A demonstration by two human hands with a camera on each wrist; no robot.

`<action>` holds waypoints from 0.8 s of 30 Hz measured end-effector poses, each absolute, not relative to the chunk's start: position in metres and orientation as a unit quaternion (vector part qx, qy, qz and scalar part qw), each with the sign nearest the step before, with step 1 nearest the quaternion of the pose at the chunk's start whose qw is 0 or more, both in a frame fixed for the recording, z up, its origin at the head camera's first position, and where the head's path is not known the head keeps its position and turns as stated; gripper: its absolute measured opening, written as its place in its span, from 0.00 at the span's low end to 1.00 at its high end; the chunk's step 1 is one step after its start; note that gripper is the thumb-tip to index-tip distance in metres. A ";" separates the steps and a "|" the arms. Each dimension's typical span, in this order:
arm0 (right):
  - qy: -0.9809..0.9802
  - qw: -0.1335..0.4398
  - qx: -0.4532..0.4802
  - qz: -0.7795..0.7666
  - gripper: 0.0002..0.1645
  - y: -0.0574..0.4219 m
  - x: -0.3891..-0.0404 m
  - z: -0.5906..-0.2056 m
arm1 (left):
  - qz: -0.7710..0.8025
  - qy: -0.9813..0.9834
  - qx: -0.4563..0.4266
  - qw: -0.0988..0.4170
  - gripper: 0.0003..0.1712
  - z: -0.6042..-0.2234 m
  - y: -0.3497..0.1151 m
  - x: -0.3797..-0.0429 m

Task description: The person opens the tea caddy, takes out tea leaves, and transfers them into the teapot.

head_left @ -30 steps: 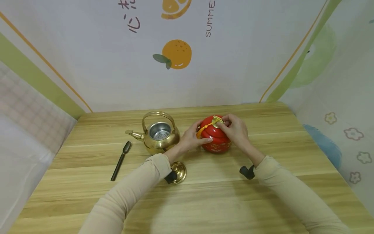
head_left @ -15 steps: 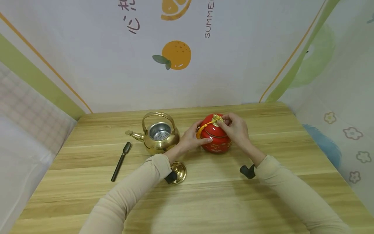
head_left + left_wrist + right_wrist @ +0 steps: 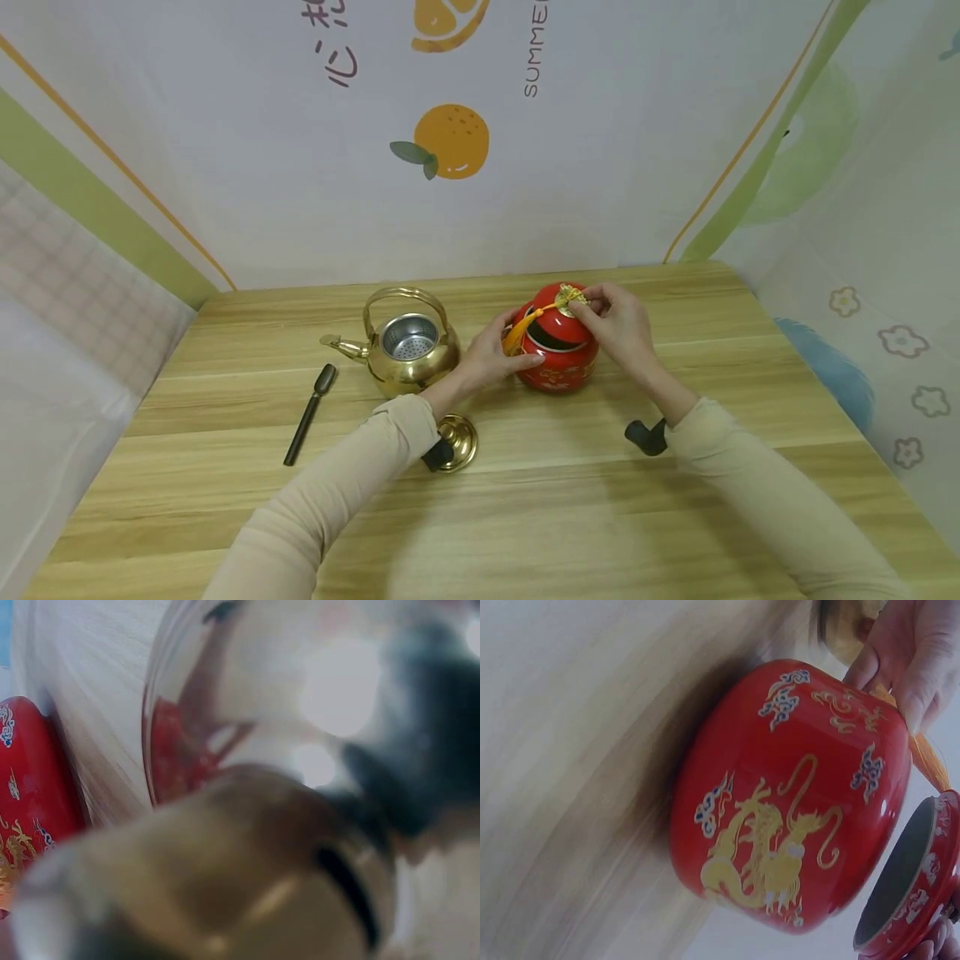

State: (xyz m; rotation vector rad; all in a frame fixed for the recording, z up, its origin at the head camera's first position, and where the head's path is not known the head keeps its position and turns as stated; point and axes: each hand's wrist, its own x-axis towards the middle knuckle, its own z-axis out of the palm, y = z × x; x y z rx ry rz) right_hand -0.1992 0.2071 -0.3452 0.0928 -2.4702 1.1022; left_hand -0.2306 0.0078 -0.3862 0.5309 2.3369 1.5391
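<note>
A round red jar with gold dragon decoration stands on the table, its mouth partly uncovered and dark inside. My left hand grips its left side, thumb across the front. Tilted above the opening is the red lid, clear of the rim at the front in the head view. My right hand pinches the lid's gold knob, from which a yellow tassel hangs toward my left hand. The right wrist view shows the lid apart from the jar.
Left of the jar stands a gold kettle with a perforated strainer in its open top. A gold kettle lid lies below my left forearm. Farther left is a black-handled scoop. Blurred shiny metal fills most of the left wrist view.
My right hand has raised the lid off the jar and shifted it slightly up and to the right, exposing the dark opening. My left hand has stayed on the jar.
</note>
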 end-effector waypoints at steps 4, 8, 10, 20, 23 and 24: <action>-0.888 0.215 0.028 0.406 0.13 0.213 -0.198 -0.343 | 0.534 0.812 0.184 0.146 0.49 -0.386 0.008 -0.231; -0.882 0.221 0.020 0.415 0.13 0.219 -0.198 -0.343 | 0.528 0.816 0.189 0.142 0.49 -0.387 0.008 -0.231; -0.881 0.228 0.017 0.415 0.14 0.223 -0.197 -0.342 | 0.528 0.815 0.193 0.140 0.49 -0.387 0.008 -0.231; -0.875 0.248 -0.008 0.416 0.15 0.238 -0.192 -0.339 | 0.526 0.817 0.191 0.136 0.48 -0.386 0.009 -0.231; -0.874 0.252 -0.015 0.414 0.15 0.243 -0.191 -0.339 | 0.525 0.818 0.194 0.133 0.48 -0.386 0.009 -0.230; -0.873 0.254 -0.018 0.416 0.15 0.245 -0.190 -0.339 | 0.525 0.818 0.194 0.132 0.48 -0.386 0.009 -0.230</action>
